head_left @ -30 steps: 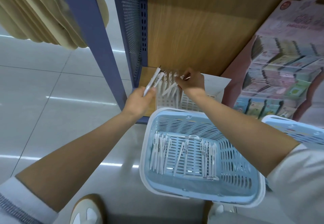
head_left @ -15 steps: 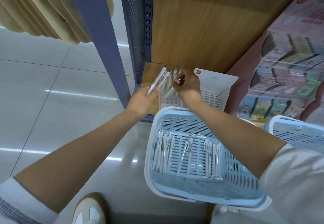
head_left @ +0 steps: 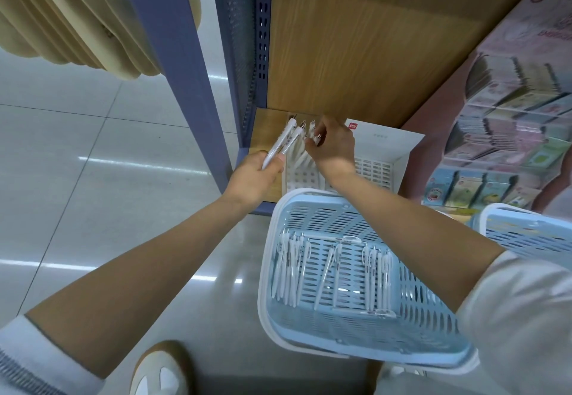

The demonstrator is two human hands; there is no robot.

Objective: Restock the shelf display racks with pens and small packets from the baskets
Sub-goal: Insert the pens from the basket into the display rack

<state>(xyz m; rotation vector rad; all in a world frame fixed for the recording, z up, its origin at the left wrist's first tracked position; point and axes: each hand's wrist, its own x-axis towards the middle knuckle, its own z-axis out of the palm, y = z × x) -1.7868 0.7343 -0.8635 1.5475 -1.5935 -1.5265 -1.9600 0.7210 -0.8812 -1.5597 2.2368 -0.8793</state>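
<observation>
The left hand grips two spare white pens as ready stock; the right hand pinches one pen into the white display rack (more wait in the blue basket).

A small red logo patch sits at the upper left corner of the white display rack's back card, in the centre of the frame; its letters are too small to read, as is the faint grey mark further right on that card. At the right edge, the pink display board carries a round red badge and a line of print, both blurred beyond reading.
</observation>
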